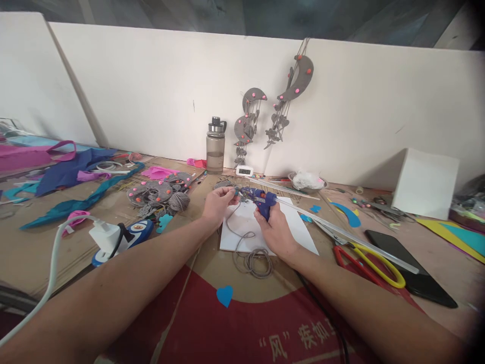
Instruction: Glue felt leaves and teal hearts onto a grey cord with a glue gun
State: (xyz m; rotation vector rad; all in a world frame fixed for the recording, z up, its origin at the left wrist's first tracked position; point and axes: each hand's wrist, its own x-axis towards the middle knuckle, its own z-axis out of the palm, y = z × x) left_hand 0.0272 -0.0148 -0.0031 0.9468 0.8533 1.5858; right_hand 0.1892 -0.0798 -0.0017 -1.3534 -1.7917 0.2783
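Starting at the left, strips of blue, teal and pink felt (pixel 71 174) lie loose over the cardboard-covered table (pixel 38 242), beside one white power adapter (pixel 105 235) with its cable. Next comes a heap of grey felt moons (pixel 159 192) studded with pink dots, apparently already decorated, though how many lie in it cannot be counted, and one ball of grey yarn (pixel 179 200) just beside it. One water bottle (pixel 215 146) stands against the white board.

At the middle, the left hand (pixel 217 202) pinches a small grey piece (pixel 230 190) between thumb and fingertips, closed tight on it. The nozzle of the blue glue gun (pixel 261 198) comes right up to that piece; the right hand (pixel 276 232) is wrapped around the gun's handle in a full fist. Both are over one white sheet (pixel 261 227), where a length of grey cord (pixel 252 258) trails down into a loose coil. One blue felt heart (pixel 225 295) lies nearer the person.

Three finished moon hangings (pixel 273 101) are propped on the board behind, so by my reading the gluing of another piece is midway, with stringing left.

Rightward lie one long clear ruler (pixel 341 230), one pair of yellow-and-red scissors (pixel 364 255), one dark phone (pixel 409 265) and one white box (pixel 424 184).
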